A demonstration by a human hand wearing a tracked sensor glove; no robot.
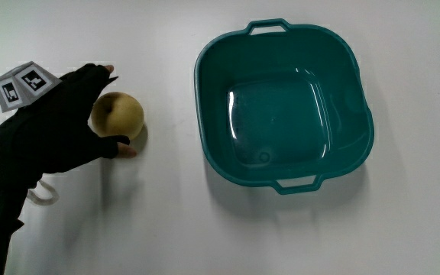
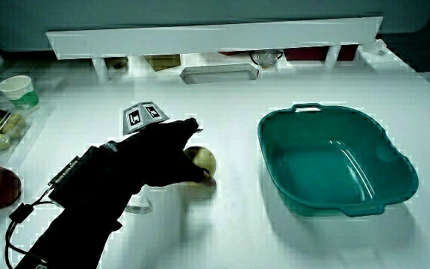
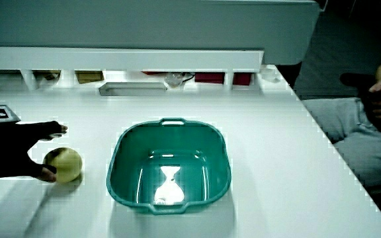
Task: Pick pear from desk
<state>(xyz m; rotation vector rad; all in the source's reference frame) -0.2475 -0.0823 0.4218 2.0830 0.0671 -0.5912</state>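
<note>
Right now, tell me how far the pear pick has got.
Done: the hand has reached the pear and its fingers curl around it, thumb and fingertips touching opposite sides.
In hand: the grasp is closing; the pear sits on the table, its shadow tight against it, beside the teal basin.
Left: lift the pear off the table. The side views show no gap beneath it.

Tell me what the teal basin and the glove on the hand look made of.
The square teal basin looks like moulded plastic: glossy, with light glinting off its floor and moulded handles. The black glove on the hand looks like matte knit fabric, showing no shine, though the weave isn't clear.
</note>
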